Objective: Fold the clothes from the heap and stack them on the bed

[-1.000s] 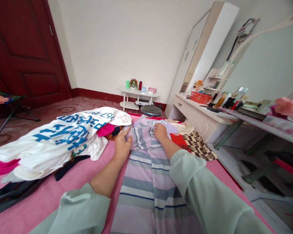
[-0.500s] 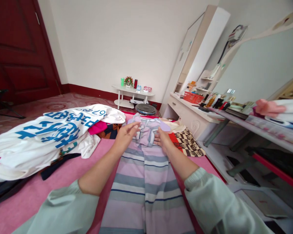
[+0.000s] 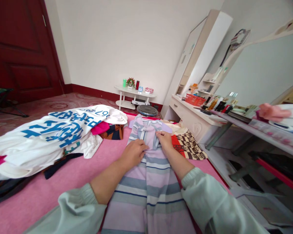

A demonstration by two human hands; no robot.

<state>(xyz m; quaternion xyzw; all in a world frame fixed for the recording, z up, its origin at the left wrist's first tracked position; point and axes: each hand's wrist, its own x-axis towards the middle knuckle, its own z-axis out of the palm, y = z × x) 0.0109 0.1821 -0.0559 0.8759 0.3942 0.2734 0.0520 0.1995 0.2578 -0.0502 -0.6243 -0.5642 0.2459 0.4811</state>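
A striped polo shirt [image 3: 148,182] in lilac, grey and white lies lengthwise on the pink bed cover [image 3: 39,195], collar at the far end. My left hand [image 3: 134,152] rests on its chest area with the fingers curled, pinching the fabric just below the collar. My right hand [image 3: 164,139] grips the fabric beside the placket, fingers bent onto the cloth. Both forearms come out of pale green sleeves.
A heap of clothes topped by a white shirt with blue print [image 3: 58,130] lies at the left. A checkered brown garment [image 3: 190,146] lies at the right bed edge. A white dresser [image 3: 192,117] with bottles and a red basket stands right; a small white table [image 3: 135,96] stands by the far wall.
My left hand has come back from the collar toward me and now presses the shirt's chest. The collar, bunched up half a second ago, now lies flatter. My right hand stays near the placket.
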